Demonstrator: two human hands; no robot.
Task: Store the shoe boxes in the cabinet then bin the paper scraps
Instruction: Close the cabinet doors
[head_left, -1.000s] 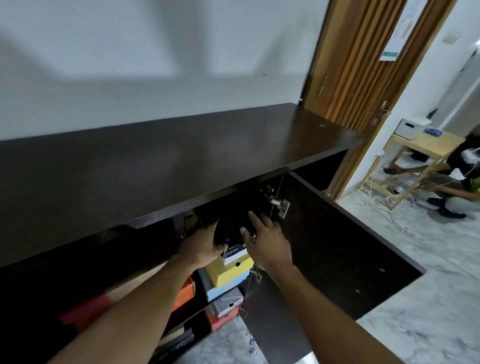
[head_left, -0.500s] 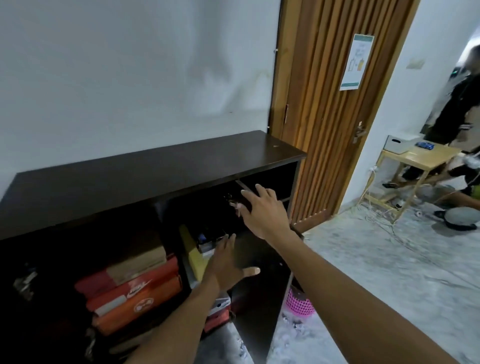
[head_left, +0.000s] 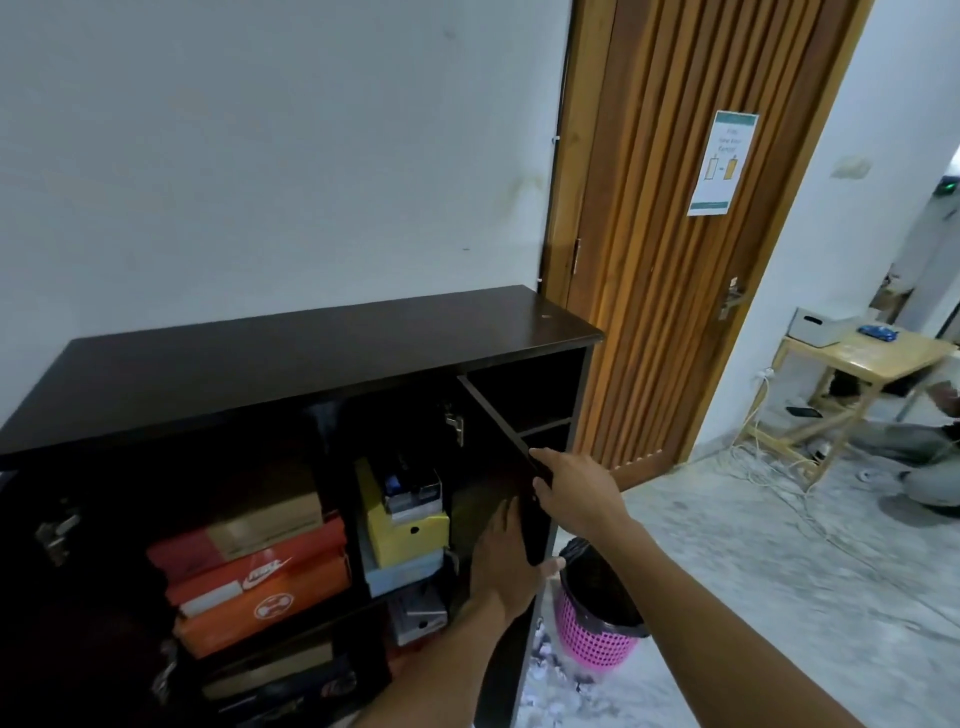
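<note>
The dark brown cabinet (head_left: 311, 364) stands open against the wall. Orange shoe boxes (head_left: 260, 587) are stacked in its left compartment. In the middle compartment a yellow box (head_left: 408, 532) sits on a pale blue one (head_left: 402, 574), with a dark box (head_left: 413, 486) on top. The cabinet's right door (head_left: 498, 415) is seen edge-on, partly swung out. My right hand (head_left: 576, 493) grips its front edge. My left hand (head_left: 506, 566) lies on its inner face, thumb hooked round the edge. Paper scraps (head_left: 545, 670) lie on the floor beside a pink bin (head_left: 592, 639) with a black liner.
A slatted wooden room door (head_left: 675, 260) is just right of the cabinet. Farther right a small wooden table (head_left: 862, 358) carries a white box, with cables (head_left: 769, 467) trailing on the floor. A crouching person (head_left: 930, 457) is at the far right edge.
Both hands have left the boxes inside the cabinet and moved onto the right door. The view has pulled back, and the pink bin and scraps have come into sight.
</note>
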